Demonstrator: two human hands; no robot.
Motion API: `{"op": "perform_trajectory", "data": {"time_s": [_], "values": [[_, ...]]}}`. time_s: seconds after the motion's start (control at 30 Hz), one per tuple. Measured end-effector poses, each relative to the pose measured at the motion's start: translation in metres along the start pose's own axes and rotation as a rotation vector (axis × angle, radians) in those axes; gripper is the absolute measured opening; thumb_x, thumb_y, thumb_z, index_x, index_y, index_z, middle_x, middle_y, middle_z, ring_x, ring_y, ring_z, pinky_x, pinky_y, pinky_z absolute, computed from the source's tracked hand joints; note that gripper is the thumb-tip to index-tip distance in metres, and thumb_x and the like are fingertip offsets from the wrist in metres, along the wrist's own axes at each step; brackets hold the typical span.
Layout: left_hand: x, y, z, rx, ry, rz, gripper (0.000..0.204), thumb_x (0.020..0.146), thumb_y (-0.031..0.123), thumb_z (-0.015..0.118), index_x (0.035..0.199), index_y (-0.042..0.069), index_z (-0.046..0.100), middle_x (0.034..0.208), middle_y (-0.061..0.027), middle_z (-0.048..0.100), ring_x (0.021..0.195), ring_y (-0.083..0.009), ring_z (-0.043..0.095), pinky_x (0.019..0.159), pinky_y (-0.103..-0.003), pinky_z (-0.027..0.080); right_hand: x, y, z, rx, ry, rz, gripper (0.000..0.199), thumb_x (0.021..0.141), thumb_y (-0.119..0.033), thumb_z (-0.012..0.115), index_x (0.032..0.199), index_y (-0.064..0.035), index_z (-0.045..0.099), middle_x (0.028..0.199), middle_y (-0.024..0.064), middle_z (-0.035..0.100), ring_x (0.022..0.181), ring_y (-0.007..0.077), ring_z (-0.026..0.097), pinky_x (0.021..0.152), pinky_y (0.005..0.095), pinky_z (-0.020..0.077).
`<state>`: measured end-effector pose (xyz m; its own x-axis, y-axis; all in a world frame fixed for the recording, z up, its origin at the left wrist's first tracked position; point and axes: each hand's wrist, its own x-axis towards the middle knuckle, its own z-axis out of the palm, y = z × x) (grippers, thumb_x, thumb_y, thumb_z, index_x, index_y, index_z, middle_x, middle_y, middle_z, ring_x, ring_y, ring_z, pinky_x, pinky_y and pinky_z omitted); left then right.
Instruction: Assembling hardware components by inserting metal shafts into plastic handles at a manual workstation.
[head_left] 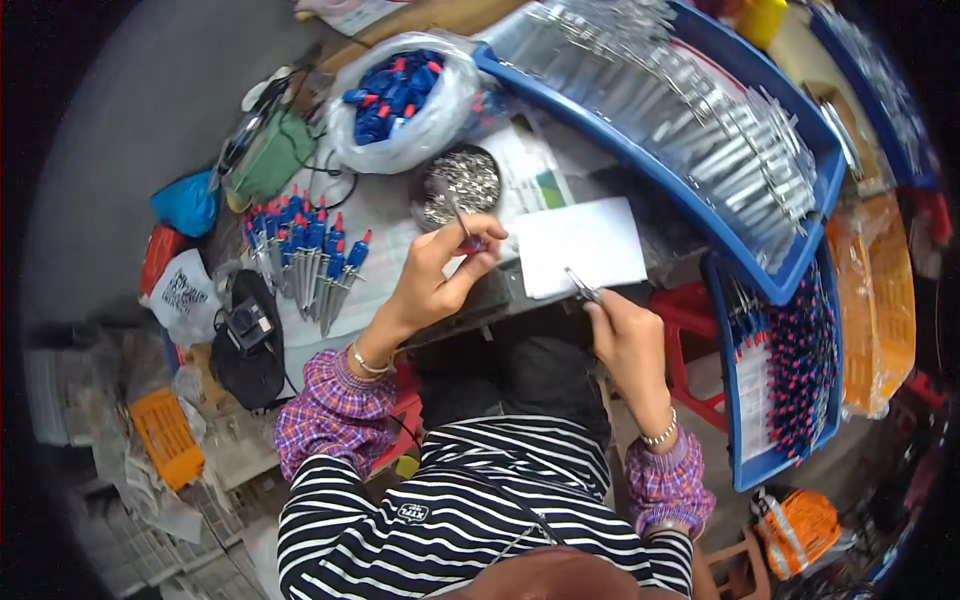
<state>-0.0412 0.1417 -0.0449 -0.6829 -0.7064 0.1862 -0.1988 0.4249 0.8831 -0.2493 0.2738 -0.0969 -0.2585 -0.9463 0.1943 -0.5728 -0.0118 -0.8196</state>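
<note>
My left hand is closed in a pinch in front of the dark round bowl, gripping a slim metal piece with something reddish at the fingers. Its exact kind is unclear. Small silvery parts fill the bowl. To the right, my right hand is closed around a thin metal tool that looks like tweezers; its tips lie over a stack of white paper. Left of my left hand, several blue pieces with red tips and metal shafts lie on the table.
A plastic bag of blue and red parts stands behind the bowl. A large blue tray holds many metal shafts at the back right. Another blue tray sits lower right, near a red stool. A black pouch lies left.
</note>
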Motion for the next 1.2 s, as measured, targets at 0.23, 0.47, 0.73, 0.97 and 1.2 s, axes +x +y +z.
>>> {"op": "perform_trajectory", "data": {"time_s": [0.23,0.47,0.73,0.97,1.2], "values": [[-0.051,-0.025,-0.053,0.692,-0.022,-0.034,0.031,0.069,-0.001,0.067,0.099,0.005,0.063,0.088,-0.0120,0.064,0.082,-0.0288,0.061,0.075,-0.037,0.049,0.024,-0.028,-0.014,0.202,-0.052,0.059,0.006,0.083,-0.002,0.060,0.082,0.0042,0.060,0.059,0.0076,0.054,0.052,0.0096,0.049,0.048,0.0267,0.0359],[-0.034,-0.019,-0.083,0.714,0.271,0.080,0.033,0.070,-0.002,0.064,0.102,0.003,0.060,0.109,-0.0151,0.060,0.103,-0.0331,0.056,0.090,-0.038,0.044,0.122,-0.095,0.008,-0.018,-0.253,-0.446,0.010,0.076,0.001,0.063,0.081,0.0019,0.055,0.113,0.0112,0.062,0.056,0.0269,0.057,0.053,0.0333,0.0449],[0.068,-0.059,-0.170,0.774,0.401,0.147,0.037,0.075,-0.001,0.055,0.111,0.004,0.057,0.111,-0.0172,0.061,0.105,-0.0349,0.056,0.092,-0.040,0.044,0.195,-0.092,0.078,-0.190,-0.372,-0.558,0.009,0.076,-0.004,0.063,0.075,0.0020,0.056,0.123,0.0055,0.055,0.073,0.0343,0.062,0.065,0.0434,0.0491],[0.071,-0.079,-0.173,0.799,0.359,0.017,0.041,0.077,0.002,0.057,0.118,0.007,0.057,0.107,-0.0152,0.061,0.100,-0.0335,0.056,0.090,-0.039,0.043,0.178,-0.073,0.069,-0.205,-0.387,-0.459,0.009,0.075,-0.003,0.063,0.075,0.0018,0.055,0.124,0.0072,0.055,0.075,0.0355,0.061,0.067,0.0428,0.0494],[0.068,-0.067,-0.172,0.796,0.429,0.161,0.031,0.076,0.001,0.059,0.107,0.005,0.060,0.104,-0.0133,0.061,0.103,-0.0323,0.055,0.090,-0.038,0.044,0.175,-0.075,0.062,-0.101,-0.441,-0.420,0.011,0.072,0.001,0.063,0.072,0.0044,0.052,0.126,0.0062,0.056,0.068,0.0317,0.061,0.063,0.0390,0.0483]]}}
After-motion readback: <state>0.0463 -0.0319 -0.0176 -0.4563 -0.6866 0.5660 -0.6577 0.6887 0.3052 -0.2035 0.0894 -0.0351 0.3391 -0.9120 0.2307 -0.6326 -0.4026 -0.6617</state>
